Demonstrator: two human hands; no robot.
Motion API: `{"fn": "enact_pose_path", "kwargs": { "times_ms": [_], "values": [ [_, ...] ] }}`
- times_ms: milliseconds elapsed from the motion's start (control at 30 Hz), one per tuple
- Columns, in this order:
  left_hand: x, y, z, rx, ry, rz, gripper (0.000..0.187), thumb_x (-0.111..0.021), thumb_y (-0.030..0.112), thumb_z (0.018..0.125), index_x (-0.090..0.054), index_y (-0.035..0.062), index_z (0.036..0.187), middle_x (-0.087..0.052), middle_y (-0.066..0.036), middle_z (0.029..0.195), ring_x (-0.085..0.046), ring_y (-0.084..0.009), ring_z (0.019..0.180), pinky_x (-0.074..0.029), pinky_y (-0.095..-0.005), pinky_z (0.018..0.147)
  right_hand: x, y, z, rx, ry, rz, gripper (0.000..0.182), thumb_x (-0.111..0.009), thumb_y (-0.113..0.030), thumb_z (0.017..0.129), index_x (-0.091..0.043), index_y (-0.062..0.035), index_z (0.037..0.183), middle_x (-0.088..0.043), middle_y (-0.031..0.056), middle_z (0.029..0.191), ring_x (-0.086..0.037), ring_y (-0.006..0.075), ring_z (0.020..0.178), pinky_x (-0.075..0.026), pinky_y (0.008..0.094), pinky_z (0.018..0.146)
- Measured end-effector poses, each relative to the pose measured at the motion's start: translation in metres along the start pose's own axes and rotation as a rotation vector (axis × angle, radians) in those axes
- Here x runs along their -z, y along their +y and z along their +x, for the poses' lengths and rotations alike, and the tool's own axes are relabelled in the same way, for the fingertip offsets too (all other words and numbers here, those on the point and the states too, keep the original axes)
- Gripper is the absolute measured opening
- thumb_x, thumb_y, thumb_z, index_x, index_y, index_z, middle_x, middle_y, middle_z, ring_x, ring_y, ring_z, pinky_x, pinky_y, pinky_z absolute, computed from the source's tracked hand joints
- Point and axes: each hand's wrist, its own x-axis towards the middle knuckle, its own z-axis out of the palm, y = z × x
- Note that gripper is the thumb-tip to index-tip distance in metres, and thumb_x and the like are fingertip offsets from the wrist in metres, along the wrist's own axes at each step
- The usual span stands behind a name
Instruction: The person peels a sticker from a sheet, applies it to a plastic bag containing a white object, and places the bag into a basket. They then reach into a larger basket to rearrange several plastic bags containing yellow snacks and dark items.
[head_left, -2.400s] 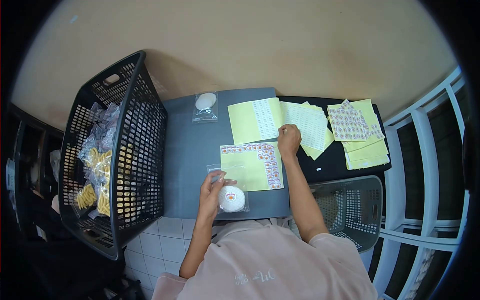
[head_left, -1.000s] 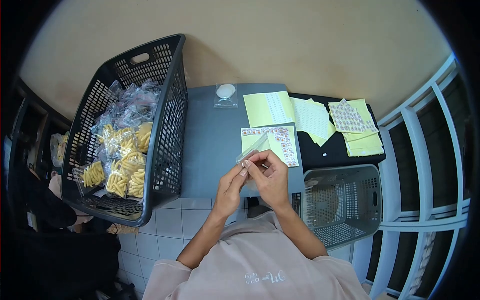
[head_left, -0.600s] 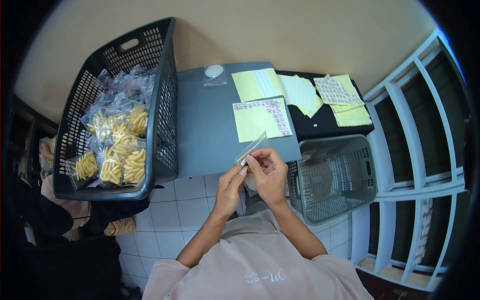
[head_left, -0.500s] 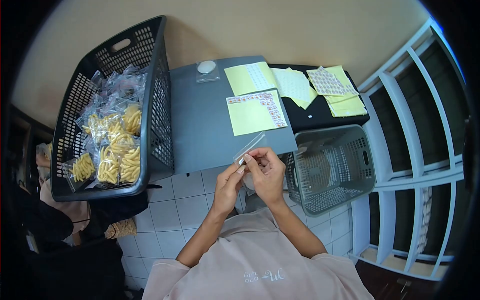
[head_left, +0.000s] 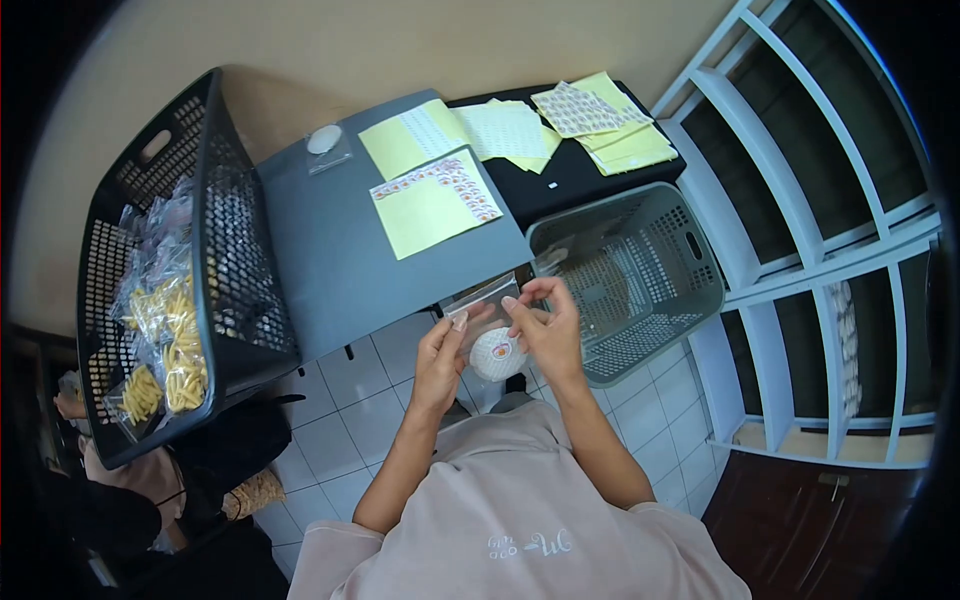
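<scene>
A clear zip bag (head_left: 488, 312) hangs between my two hands, over the floor in front of the table edge. Inside it shows a white round disc (head_left: 493, 365) with a small orange and red round sticker (head_left: 501, 351) on its face. My left hand (head_left: 438, 362) pinches the bag's left side with thumb and fingers. At the upper right side of the bag, my right hand (head_left: 550, 335) grips it between thumb and fingers. The nearest sticker sheet (head_left: 432, 218), yellow with its stickers partly gone, lies on the grey table (head_left: 330, 270).
At left, a black basket (head_left: 205, 270) holds bagged yellow snacks (head_left: 180, 345). Another bagged white disc (head_left: 324, 140) lies on the table. More sheets (head_left: 600, 115) cover a black surface. A grey-green basket (head_left: 700, 275) stands right, beside white shelving (head_left: 830, 260). Another person's hand (head_left: 70, 405) shows far left.
The bag has turned toward me, so the disc and its sticker now show. My hands have moved slightly apart. The view has swung right, shifting the table and baskets leftward.
</scene>
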Motion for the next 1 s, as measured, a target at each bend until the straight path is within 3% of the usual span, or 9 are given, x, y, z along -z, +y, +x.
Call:
{"fn": "enact_pose_path", "kwargs": {
  "times_ms": [133, 200, 233, 333, 633, 733, 867, 933, 1000],
  "values": [
    [-0.01, -0.026, 0.019, 0.038, 0.001, 0.138, 0.038, -0.049, 0.029, 0.1, -0.058, -0.0052, 0.115, -0.066, -0.017, 0.11, -0.066, -0.0248, 0.099, -0.052, -0.0335, 0.087, 0.044, -0.01, 0.004, -0.007, 0.006, -0.21, 0.038, -0.073, -0.006, 0.081, -0.052, 0.0054, 0.111, -0.059, 0.0119, 0.094, -0.062, 0.0106, 0.057, -0.041, 0.0172, 0.038],
    [-0.016, -0.042, 0.032, 0.003, -0.029, 0.204, 0.039, -0.049, 0.031, 0.1, -0.061, -0.0049, 0.109, -0.067, -0.018, 0.107, -0.067, -0.0248, 0.097, -0.052, -0.0338, 0.086, 0.073, -0.001, 0.01, -0.312, -0.358, -0.241, 0.035, -0.071, -0.005, 0.082, -0.057, 0.0076, 0.111, -0.063, 0.014, 0.097, -0.063, 0.0109, 0.057, -0.044, 0.0178, 0.039],
    [-0.021, -0.049, 0.037, 0.0, -0.035, 0.224, 0.038, -0.048, 0.03, 0.1, -0.061, -0.0051, 0.108, -0.067, -0.018, 0.104, -0.067, -0.0247, 0.097, -0.053, -0.0348, 0.084, 0.085, 0.004, 0.012, -0.353, -0.312, -0.158, 0.027, -0.071, -0.006, 0.082, -0.062, 0.0072, 0.103, -0.065, 0.0147, 0.097, -0.063, 0.012, 0.059, -0.043, 0.0205, 0.038],
    [-0.04, -0.077, 0.047, 0.0, -0.024, 0.285, 0.039, -0.046, 0.029, 0.101, -0.062, -0.0056, 0.106, -0.068, -0.017, 0.1, -0.067, -0.0228, 0.094, -0.053, -0.0347, 0.083, 0.128, 0.027, 0.027, -0.354, -0.339, -0.052, 0.024, -0.067, -0.003, 0.085, -0.061, 0.0087, 0.105, -0.066, 0.0142, 0.092, -0.066, 0.0132, 0.062, -0.048, 0.0201, 0.042],
    [-0.1, -0.157, 0.09, 0.166, 0.147, 0.482, 0.03, -0.056, 0.018, 0.096, -0.064, -0.0065, 0.111, -0.067, -0.016, 0.101, -0.064, -0.0197, 0.094, -0.05, -0.0314, 0.085, 0.246, 0.071, 0.076, -0.479, -0.51, -0.084, 0.021, -0.066, 0.0, 0.083, -0.064, 0.0085, 0.102, -0.067, 0.0125, 0.084, -0.064, 0.0125, 0.062, -0.048, 0.0224, 0.045],
    [-0.109, -0.177, 0.108, 0.124, 0.03, 0.581, 0.024, -0.059, 0.011, 0.093, -0.066, -0.0024, 0.111, -0.069, -0.012, 0.098, -0.063, -0.0158, 0.094, -0.048, -0.0286, 0.085, 0.277, 0.082, 0.098, -0.535, -0.564, -0.118, 0.022, -0.066, 0.001, 0.082, -0.067, 0.0069, 0.103, -0.069, 0.0113, 0.079, -0.062, 0.0109, 0.06, -0.047, 0.0227, 0.045],
    [-0.128, -0.199, 0.132, 0.09, -0.007, 0.63, 0.032, -0.062, 0.005, 0.089, -0.063, 0.0, 0.12, -0.063, -0.014, 0.113, -0.059, -0.0186, 0.103, -0.048, -0.0292, 0.086, 0.312, 0.092, 0.143, -0.519, -0.652, -0.154, 0.021, -0.067, 0.002, 0.081, -0.068, 0.0057, 0.101, -0.07, 0.0107, 0.083, -0.062, 0.0113, 0.061, -0.049, 0.0243, 0.05],
    [-0.133, -0.207, 0.139, 0.076, 0.024, 0.657, 0.038, -0.064, 0.005, 0.087, -0.06, 0.0017, 0.125, -0.061, -0.014, 0.119, -0.057, -0.0194, 0.106, -0.048, -0.0297, 0.087, 0.332, 0.117, 0.173, -0.349, -0.639, -0.299, 0.021, -0.065, 0.004, 0.081, -0.068, 0.0041, 0.102, -0.07, 0.0096, 0.086, -0.062, 0.0107, 0.064, -0.05, 0.0231, 0.05],
    [-0.135, -0.209, 0.14, 0.156, 0.226, 0.712, 0.052, -0.066, 0.006, 0.086, -0.051, 0.0058, 0.136, -0.057, -0.014, 0.126, -0.055, -0.0207, 0.111, -0.048, -0.0318, 0.088, 0.348, 0.143, 0.212, -0.384, -0.429, -0.306, 0.021, -0.064, 0.005, 0.08, -0.069, 0.0021, 0.1, -0.07, 0.0108, 0.081, -0.063, 0.0129, 0.061, -0.05, 0.027, 0.05]
  ]
}}
